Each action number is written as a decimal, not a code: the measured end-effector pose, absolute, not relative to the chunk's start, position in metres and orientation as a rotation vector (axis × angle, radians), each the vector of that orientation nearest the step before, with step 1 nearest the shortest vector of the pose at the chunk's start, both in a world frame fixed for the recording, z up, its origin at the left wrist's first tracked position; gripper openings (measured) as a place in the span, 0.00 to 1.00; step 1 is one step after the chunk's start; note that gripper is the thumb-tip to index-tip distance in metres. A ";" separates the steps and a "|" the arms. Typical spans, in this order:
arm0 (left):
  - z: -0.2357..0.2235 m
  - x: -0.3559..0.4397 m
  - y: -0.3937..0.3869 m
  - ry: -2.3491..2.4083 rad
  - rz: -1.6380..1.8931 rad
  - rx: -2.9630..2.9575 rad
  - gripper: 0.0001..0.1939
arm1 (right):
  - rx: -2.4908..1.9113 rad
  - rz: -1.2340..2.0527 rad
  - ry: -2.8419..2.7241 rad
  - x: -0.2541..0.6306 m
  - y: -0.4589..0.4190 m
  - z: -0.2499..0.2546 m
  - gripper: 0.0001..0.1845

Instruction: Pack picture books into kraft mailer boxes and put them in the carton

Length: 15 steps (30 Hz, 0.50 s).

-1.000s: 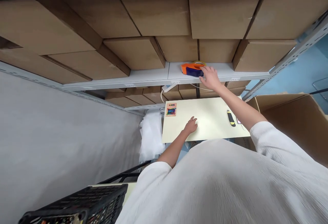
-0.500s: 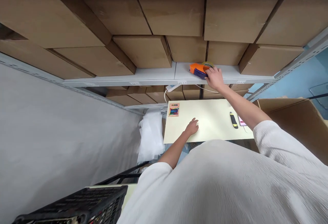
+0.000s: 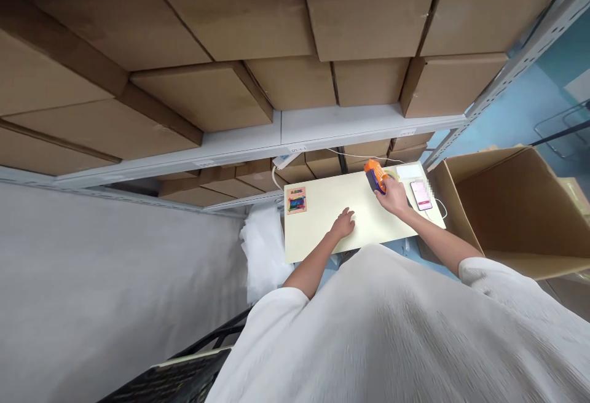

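My right hand [image 3: 393, 195] is closed round an orange and blue tape dispenser [image 3: 375, 175] and holds it just above the far right part of the pale yellow table [image 3: 322, 219]. On that table my left hand [image 3: 343, 225] lies flat near the front edge, fingers spread, holding nothing. A small colourful card [image 3: 296, 201] sits at the table's far left corner. A phone with a pink screen [image 3: 421, 194] lies to the right of my right hand.
Metal shelving [image 3: 322, 134] packed with brown cardboard boxes [image 3: 221, 102] rises behind the table. A large open cardboard box [image 3: 516, 206] stands at the right. White plastic wrapping [image 3: 262, 249] is heaped left of the table, and a black crate [image 3: 184, 378] is near my body.
My right hand has taken the tape dispenser off the shelf and brought it down over the table. The view has tilted; the yellow knife is now hidden.
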<state>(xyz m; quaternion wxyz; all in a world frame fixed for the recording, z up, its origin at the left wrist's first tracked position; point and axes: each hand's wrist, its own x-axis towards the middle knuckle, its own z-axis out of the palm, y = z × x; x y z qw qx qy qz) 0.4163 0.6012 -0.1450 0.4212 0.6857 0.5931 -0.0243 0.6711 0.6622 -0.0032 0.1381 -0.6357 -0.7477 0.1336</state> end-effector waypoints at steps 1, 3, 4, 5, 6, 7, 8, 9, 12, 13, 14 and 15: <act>-0.145 0.420 0.600 1.478 -0.068 1.725 0.32 | -1.918 0.430 -2.148 0.676 0.655 -0.017 0.10; -0.147 0.425 0.597 1.464 -0.075 1.735 0.32 | -2.053 0.501 -2.130 0.685 0.643 -0.042 0.10; -0.148 0.428 0.594 1.458 -0.076 1.734 0.32 | -2.100 0.530 -2.129 0.689 0.637 -0.053 0.10; -0.149 0.430 0.592 1.455 -0.076 1.730 0.32 | -2.135 0.559 -2.135 0.693 0.632 -0.063 0.11; -0.150 0.432 0.589 1.452 -0.077 1.724 0.32 | -2.159 0.588 -2.144 0.697 0.627 -0.073 0.11; -0.151 0.434 0.586 1.451 -0.082 1.718 0.32 | -2.175 0.616 -2.154 0.700 0.623 -0.081 0.12; -0.152 0.436 0.583 1.452 -0.091 1.711 0.32 | -2.187 0.640 -2.163 0.704 0.620 -0.089 0.12; -0.152 0.437 0.580 1.456 -0.104 1.704 0.32 | -2.198 0.658 -2.171 0.707 0.617 -0.096 0.12; -0.153 0.440 0.573 1.477 -0.149 1.678 0.31 | -2.219 0.678 -2.193 0.715 0.613 -0.112 0.12; -0.154 0.440 0.571 1.481 -0.157 1.670 0.31 | -2.224 0.679 -2.199 0.717 0.612 -0.116 0.13; -0.154 0.441 0.570 1.484 -0.160 1.662 0.31 | -2.228 0.684 -2.204 0.719 0.611 -0.119 0.13; -0.154 0.442 0.569 1.484 -0.160 1.657 0.31 | -2.233 0.692 -2.207 0.720 0.611 -0.122 0.13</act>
